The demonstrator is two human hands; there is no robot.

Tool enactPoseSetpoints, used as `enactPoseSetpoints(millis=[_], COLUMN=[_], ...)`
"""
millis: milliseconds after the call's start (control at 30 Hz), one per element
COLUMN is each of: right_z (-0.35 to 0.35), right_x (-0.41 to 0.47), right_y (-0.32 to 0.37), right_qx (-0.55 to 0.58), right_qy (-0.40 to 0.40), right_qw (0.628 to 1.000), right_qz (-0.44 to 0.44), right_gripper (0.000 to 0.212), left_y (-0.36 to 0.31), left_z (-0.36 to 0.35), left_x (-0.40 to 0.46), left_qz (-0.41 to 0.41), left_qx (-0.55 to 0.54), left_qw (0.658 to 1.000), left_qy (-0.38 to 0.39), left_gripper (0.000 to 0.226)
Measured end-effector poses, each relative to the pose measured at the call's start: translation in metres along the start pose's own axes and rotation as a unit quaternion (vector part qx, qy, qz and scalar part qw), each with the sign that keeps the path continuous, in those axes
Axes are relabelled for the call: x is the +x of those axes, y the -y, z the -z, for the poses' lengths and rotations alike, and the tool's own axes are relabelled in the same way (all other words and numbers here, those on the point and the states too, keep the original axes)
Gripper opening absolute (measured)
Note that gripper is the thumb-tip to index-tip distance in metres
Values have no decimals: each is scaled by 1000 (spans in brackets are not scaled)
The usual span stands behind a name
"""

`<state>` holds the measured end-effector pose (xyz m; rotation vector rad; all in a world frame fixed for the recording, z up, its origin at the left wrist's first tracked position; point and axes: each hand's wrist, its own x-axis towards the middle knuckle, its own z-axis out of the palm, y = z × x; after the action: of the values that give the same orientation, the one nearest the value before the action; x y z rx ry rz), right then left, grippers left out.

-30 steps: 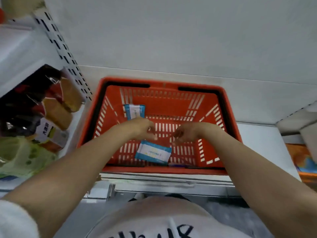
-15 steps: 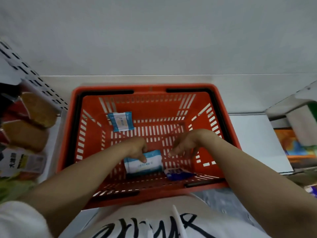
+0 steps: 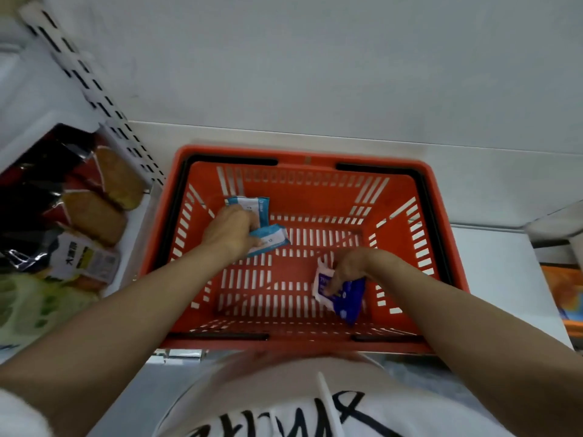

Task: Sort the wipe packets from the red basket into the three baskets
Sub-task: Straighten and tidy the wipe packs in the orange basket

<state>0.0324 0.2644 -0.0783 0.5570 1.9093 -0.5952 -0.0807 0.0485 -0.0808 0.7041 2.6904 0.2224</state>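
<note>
1. The left hand (image 3: pixel 232 230) is down inside the red slatted plastic shopping basket (image 3: pixel 307 154), near its far-left corner, with its fingers curled round a flat light-blue and white wipe packet (image 3: pixel 270 238) that sticks out to the right of the knuckles.
2. Just beyond that hand, a second light-blue and white wipe packet (image 3: pixel 252 205) leans against the basket's far wall; the hand's fingers overlap its lower edge, and it is hard to tell whether they grip it too or only touch it.
3. The right hand (image 3: pixel 348 267) is at the near-right of the basket floor, fingers bent and pinching a dark-blue and white wipe packet (image 3: pixel 342 296), which hangs tilted below the fingers with its lower corner near the front wall.
4. Both bare forearms reach in over the basket's near rim from a white shirt with black lettering (image 3: pixel 284 414).
5. The basket sits on a pale grey shelf surface (image 3: pixel 492 279) against a pale wall.
6. To the left, past a white perforated shelf upright (image 3: pixel 94 86), lie wrapped bread-like snack packs in red and black packaging (image 3: pixel 94 197), with a green bag (image 3: pixel 28 304) nearer the camera.
</note>
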Motion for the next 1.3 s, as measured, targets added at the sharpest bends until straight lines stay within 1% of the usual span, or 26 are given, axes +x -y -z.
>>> enactPoseSetpoints(millis=[67,100,167,233,300,400,500,600,667,767,800,867,900,967,1033,1100,1167,1233,1300], right_z=[12,18,26,29,29,24,21,19,18,19,18,17,16,14,12,9,5,2,-2], right_x=[-5,-9,-15,-22,-28,-32,-38,-42,-44,-50,-51,-53,-54,-54,-57,-57,-59,-59,-61], right_y=[0,0,0,0,1,3,7,9,8,6,6,6,7,8,11,10,12,15,22], right_qx=[50,82,172,258,325,398,430,451,469,487,491,499,502,509,516,533,555,571,591], right_qy=[-61,-86,-126,-156,-173,-166,-165,-163,-164,-175,-179,-189,-193,-200,-203,-204,-204,-208,-214], right_qw=[997,992,975,949,923,894,879,867,857,845,841,833,830,824,819,809,793,781,766], right_qz=[21,35,64,90,109,120,123,132,137,139,140,144,145,146,144,143,146,143,136], right_gripper=[60,55,44,33,32,41,40,39,37,35,35,36,37,37,36,35,34,35,29], left_y=[-2,-3,-3,-2,-2,-3,-4,-6,-6,-4,-3,-3,-3,-2,-1,-4,-10,-16,-24], left_z=[0,0,-1,-4,-4,0,5,6,5,3,3,7,9,10,12,18,23,26,30], left_x=[-4,-4,-2,1,3,6,8,9,11,12,12,13,13,15,17,16,15,12,5], left_qz=[7,13,14,14,14,4,-2,1,6,13,13,16,21,48,74,76,68,62,57], left_qx=[37,42,45,48,44,28,24,82,118,139,146,141,113,-9,-124,-197,-288,-396,-481], left_qw=[996,993,989,988,988,990,991,989,986,982,982,987,992,999,989,977,955,915,873], left_qy=[-81,-109,-138,-149,-146,-136,-132,-122,-122,-127,-117,-72,-51,-23,-13,3,18,38,56], left_gripper=[29,34,44,53,57,48,51,57,56,40,34,24,18,11,14,22,26,28,31])
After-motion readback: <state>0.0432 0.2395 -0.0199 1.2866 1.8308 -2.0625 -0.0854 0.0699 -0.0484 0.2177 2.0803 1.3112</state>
